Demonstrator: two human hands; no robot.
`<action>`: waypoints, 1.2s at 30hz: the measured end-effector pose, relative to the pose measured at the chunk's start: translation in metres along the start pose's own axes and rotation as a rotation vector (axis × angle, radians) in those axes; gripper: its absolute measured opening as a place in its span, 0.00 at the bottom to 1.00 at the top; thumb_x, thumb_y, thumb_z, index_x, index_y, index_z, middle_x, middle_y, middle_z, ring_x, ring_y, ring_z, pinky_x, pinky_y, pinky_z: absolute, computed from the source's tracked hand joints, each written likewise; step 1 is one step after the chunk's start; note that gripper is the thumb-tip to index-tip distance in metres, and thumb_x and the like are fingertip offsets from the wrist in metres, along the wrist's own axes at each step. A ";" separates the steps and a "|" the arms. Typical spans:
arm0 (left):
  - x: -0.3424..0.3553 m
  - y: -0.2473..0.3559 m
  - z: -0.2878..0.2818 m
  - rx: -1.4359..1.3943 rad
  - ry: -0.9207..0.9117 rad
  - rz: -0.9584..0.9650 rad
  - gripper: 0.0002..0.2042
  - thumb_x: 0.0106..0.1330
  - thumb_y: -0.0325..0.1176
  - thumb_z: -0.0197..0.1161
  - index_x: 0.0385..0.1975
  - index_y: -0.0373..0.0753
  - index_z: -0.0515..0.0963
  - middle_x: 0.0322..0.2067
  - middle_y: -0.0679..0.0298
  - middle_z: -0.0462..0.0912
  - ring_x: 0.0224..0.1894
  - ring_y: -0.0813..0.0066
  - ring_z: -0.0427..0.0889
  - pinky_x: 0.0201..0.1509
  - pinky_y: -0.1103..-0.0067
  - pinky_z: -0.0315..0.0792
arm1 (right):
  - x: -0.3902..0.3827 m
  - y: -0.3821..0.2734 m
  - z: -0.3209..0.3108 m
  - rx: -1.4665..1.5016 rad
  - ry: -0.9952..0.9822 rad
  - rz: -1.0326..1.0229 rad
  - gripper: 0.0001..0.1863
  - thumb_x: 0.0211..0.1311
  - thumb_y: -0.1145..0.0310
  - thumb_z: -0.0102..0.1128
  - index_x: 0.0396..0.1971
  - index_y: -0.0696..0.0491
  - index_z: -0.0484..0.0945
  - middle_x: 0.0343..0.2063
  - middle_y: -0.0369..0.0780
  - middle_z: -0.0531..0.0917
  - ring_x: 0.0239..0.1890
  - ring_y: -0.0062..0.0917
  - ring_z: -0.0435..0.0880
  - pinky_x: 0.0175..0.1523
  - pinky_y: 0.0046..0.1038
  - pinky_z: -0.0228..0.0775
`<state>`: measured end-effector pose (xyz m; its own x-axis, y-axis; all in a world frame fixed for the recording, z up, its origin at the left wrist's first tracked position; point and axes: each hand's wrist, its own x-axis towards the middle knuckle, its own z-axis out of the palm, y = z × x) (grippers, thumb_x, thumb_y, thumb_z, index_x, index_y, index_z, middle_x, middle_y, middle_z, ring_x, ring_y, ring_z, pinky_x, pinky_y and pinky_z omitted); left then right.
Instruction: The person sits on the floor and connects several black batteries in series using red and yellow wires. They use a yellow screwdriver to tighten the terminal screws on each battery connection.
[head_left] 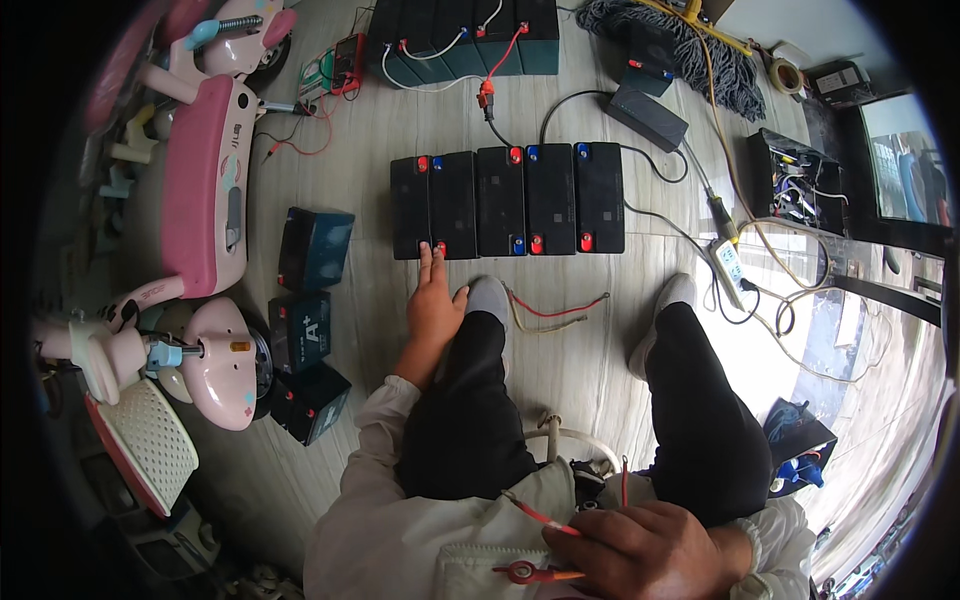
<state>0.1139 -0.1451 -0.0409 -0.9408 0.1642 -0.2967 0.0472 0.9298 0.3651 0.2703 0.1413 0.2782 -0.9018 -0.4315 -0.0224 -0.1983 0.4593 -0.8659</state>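
Five black batteries [500, 200] stand side by side in a row on the floor, with red and blue terminals at their ends. My left hand [433, 300] reaches to the near end of the two leftmost ones, fingertips resting by the red terminal, fingers extended. Low in the view, my right hand [640, 550] is closed on red cables [545, 520] with ring lugs, over my lap. A red lead [560, 308] and a pale lead lie on the floor between my shoes.
Pink scooters [205, 180] line the left, beside several loose batteries [310, 320]. Behind the row are a wired battery pack [460, 60], a multimeter [345, 65] and a black charger [645, 118]. A power strip [730, 265], cords and an open black case [790, 175] lie right.
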 end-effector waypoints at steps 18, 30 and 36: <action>0.001 -0.008 0.007 0.139 0.023 0.081 0.43 0.60 0.40 0.71 0.73 0.34 0.56 0.79 0.56 0.44 0.60 0.54 0.80 0.52 0.66 0.80 | -0.007 0.003 0.007 -0.009 -0.027 0.016 0.19 0.54 0.70 0.67 0.48 0.53 0.85 0.42 0.40 0.81 0.33 0.28 0.86 0.34 0.24 0.80; 0.001 -0.008 0.006 0.159 -0.008 0.074 0.45 0.61 0.40 0.71 0.75 0.34 0.53 0.79 0.56 0.41 0.60 0.53 0.80 0.52 0.67 0.81 | 0.001 -0.001 0.004 -0.009 0.019 0.012 0.20 0.51 0.70 0.67 0.46 0.59 0.83 0.40 0.43 0.80 0.30 0.31 0.83 0.32 0.30 0.75; 0.000 -0.005 0.005 0.159 -0.024 0.059 0.45 0.60 0.39 0.71 0.75 0.34 0.53 0.79 0.55 0.41 0.60 0.53 0.80 0.52 0.67 0.81 | 0.001 -0.001 0.004 -0.012 0.015 0.009 0.20 0.51 0.70 0.67 0.46 0.59 0.83 0.39 0.43 0.80 0.30 0.32 0.83 0.32 0.30 0.75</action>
<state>0.1148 -0.1482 -0.0470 -0.9265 0.2260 -0.3010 0.1561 0.9584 0.2391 0.2706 0.1371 0.2769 -0.9093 -0.4156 -0.0225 -0.1945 0.4723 -0.8597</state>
